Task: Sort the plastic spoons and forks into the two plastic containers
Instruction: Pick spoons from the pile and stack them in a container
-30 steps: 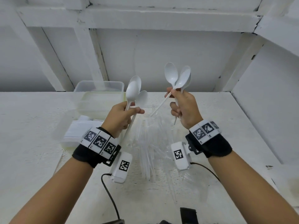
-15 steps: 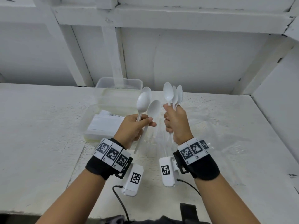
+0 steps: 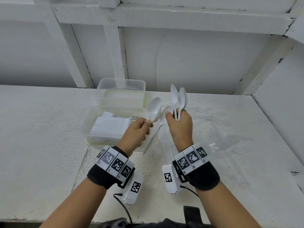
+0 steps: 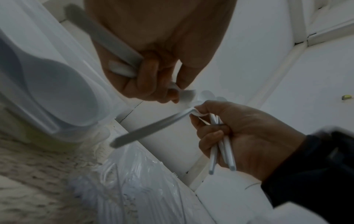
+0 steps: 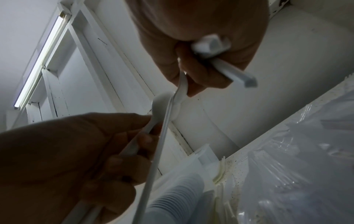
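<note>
My left hand (image 3: 148,125) pinches the neck of one white plastic spoon (image 3: 154,110), bowl up. My right hand (image 3: 171,116) grips a bunch of white spoons (image 3: 178,97) upright by their handles (image 4: 222,148). Its thumb and forefinger also pinch the neck of another spoon (image 3: 166,111), whose handle (image 4: 149,128) hangs down to the left between the hands. The near clear container (image 3: 87,127) holds a stack of white spoons (image 3: 108,127). Right behind it stands a second clear container (image 3: 121,83). Both hands hover just right of the near container, almost touching.
Crinkled clear plastic bags (image 3: 230,142) holding clear cutlery lie on the white table (image 3: 41,145) under and to the right of my hands. A white wall with beams rises behind the containers, and another wall closes the right side.
My hands came together. The left hand held two spoons before; one of them is now pinched by my right hand. The view dropped toward the table.
</note>
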The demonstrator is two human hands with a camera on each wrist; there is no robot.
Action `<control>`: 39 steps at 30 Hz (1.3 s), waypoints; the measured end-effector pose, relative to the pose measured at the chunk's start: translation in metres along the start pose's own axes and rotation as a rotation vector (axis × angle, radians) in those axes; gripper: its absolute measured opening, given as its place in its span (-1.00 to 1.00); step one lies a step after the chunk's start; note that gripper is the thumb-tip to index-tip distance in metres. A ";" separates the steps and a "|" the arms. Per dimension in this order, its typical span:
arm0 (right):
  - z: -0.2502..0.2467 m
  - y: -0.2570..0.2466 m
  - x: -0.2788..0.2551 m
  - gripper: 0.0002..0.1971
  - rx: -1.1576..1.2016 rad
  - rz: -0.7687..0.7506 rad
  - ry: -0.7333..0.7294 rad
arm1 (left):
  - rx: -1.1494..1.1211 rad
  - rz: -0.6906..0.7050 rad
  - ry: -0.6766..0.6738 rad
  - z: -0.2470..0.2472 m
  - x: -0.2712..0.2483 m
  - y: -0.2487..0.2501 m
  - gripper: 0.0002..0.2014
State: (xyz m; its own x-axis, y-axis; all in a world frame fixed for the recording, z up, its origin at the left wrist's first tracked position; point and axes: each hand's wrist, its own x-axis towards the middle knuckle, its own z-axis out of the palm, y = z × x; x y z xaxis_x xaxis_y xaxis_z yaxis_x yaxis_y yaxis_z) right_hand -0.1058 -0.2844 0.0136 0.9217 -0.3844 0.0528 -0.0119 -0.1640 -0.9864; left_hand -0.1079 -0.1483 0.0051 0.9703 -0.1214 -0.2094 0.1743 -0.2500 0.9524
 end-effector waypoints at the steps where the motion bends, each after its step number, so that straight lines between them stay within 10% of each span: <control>1: 0.001 0.001 0.000 -0.73 -0.003 0.005 0.016 | 0.021 0.027 0.003 0.001 0.000 -0.001 -0.77; 13: 0.007 -0.007 -0.011 -0.73 0.016 0.046 -0.035 | 0.168 0.256 0.089 0.007 0.001 -0.003 -0.77; 20: -0.005 -0.009 -0.005 -0.77 -0.031 -0.019 0.035 | 0.164 0.151 0.052 0.006 0.004 -0.004 -0.74; 28: -0.014 -0.003 -0.003 -0.95 0.001 -0.084 -0.012 | -0.314 -0.089 -0.366 0.006 -0.010 0.010 -0.74; 39: -0.022 0.008 0.002 -0.92 -0.038 -0.002 -0.112 | -0.286 -0.176 -0.510 0.008 -0.007 0.005 -0.70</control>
State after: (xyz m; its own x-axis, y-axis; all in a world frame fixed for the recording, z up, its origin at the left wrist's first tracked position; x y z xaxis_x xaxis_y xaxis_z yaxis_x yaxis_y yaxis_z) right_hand -0.1129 -0.3061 0.0088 0.9593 -0.2802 0.0350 -0.0226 -0.1996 -0.9796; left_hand -0.1149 -0.1569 0.0093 0.7324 -0.5643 -0.3809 0.4312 -0.0485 0.9010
